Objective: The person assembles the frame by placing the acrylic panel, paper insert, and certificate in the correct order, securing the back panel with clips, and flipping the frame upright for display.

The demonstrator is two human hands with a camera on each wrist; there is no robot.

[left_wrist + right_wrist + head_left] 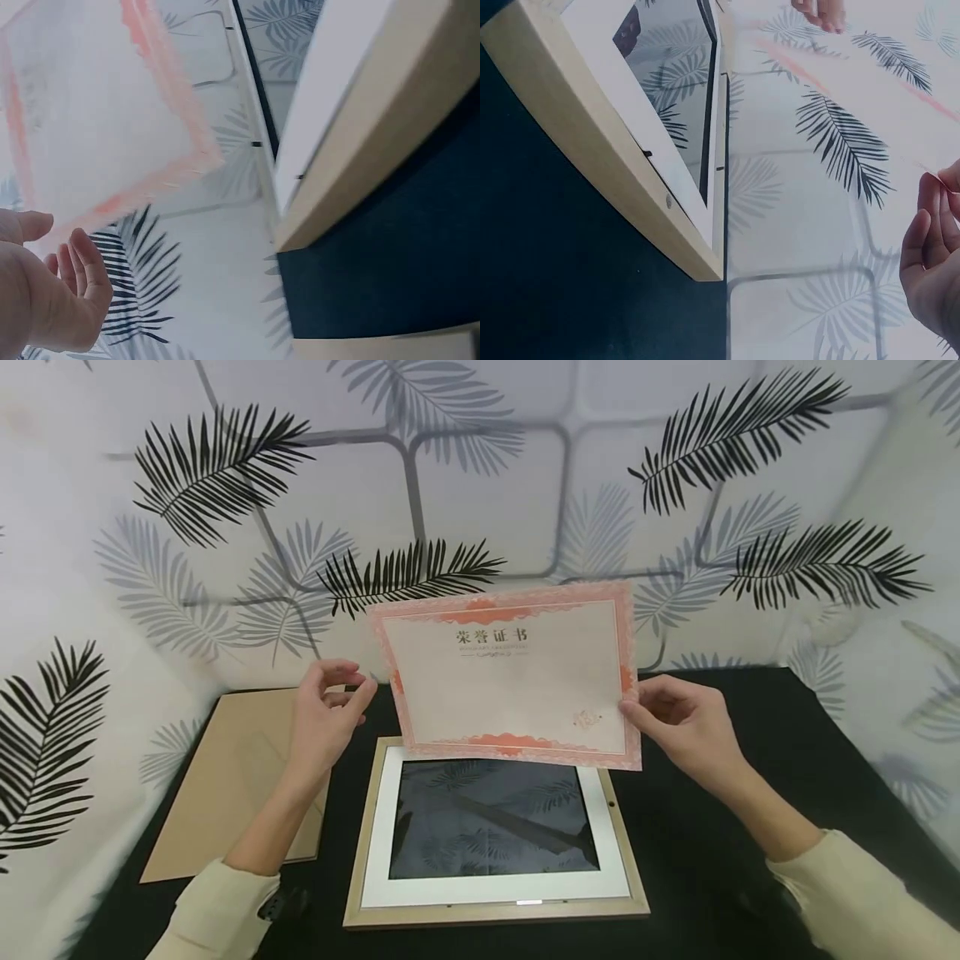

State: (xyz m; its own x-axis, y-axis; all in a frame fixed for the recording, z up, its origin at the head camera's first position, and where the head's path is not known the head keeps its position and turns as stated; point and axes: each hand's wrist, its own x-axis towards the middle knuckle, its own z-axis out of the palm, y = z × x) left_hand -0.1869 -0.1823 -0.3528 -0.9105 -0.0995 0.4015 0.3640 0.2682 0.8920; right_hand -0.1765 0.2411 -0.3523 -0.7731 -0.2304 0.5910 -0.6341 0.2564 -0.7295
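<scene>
My right hand (688, 722) pinches the certificate (510, 685) between thumb and fingers at about four o'clock on its edge, holding it up between my hands. My left hand (324, 714), half open with fingers loosely bent and gripping nothing, sits just beside the certificate's nine o'clock edge. The picture frame (420, 917) lies below at six o'clock, the brown board (213, 777) at eight.

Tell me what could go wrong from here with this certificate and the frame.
Only the right hand pinches the certificate, at its right edge, while the left hand is apart from it, so the sheet could sag or crease. It hangs tilted, so a corner might catch on the frame. The glossy dark panel might pick up fingerprints if touched.
</scene>
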